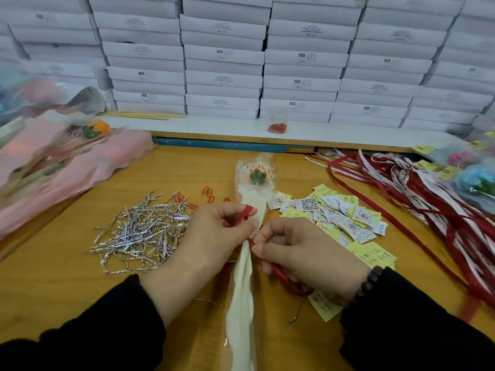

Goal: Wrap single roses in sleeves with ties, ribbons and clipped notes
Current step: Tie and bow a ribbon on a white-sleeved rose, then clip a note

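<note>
left hand (214, 231) pinching red ribbon (242, 216) at the sleeve (242, 277) neck, right hand (302, 253) gripping its other end at four o'clock; rose (257, 175) lying at twelve o'clock from both grips.

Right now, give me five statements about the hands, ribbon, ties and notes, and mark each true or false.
1. Both hands, left and right, pinch the red ribbon at the sleeved rose. True.
2. The silver ties lie right of the rose. False: they lie left of it.
3. The notes lie right of the rose. True.
4. The rose's sleeve is pink. False: it is clear and cream; the pink sleeves are piled at the left.
5. The right wrist wears a dark bead bracelet. True.
</note>
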Motion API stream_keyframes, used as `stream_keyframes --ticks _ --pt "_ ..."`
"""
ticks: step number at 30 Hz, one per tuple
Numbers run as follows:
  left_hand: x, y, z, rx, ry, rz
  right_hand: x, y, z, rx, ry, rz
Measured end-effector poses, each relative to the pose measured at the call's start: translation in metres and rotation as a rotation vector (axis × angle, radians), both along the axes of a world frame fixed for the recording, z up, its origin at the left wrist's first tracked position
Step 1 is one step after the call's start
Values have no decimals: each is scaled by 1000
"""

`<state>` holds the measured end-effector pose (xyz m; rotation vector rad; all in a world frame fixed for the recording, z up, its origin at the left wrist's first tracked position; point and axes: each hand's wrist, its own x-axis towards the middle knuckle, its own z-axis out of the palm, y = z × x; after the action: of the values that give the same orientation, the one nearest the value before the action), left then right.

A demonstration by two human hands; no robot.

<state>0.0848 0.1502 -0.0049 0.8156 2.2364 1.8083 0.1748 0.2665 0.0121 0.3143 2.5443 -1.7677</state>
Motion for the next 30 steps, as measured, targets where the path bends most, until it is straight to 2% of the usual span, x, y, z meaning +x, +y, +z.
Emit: stream_keyframes --ticks 8,13,16,20,25,27,30 --pt "-1 -2 1 -59 39 -59 3 17 7 -105 -138 60" --pt "3 -2 4 -76 52 -87 0 20 1 -494 -162 68" --pt "2 -3 4 -90 70 -84 -3 15 -2 -662 -136 74" --pt "0 -3 4 -86 66 -87 -3 8 -6 -750 -96 70" --pt "-2 -3 1 -71 86 -114 -6 -1 -8 -869 106 -109" --pt "-2 -3 -1 -103 82 -126 -7 0 -10 -775 162 -232" --pt "-2 -3 -2 -129 99 -140 -6 5 -14 -379 210 -363"
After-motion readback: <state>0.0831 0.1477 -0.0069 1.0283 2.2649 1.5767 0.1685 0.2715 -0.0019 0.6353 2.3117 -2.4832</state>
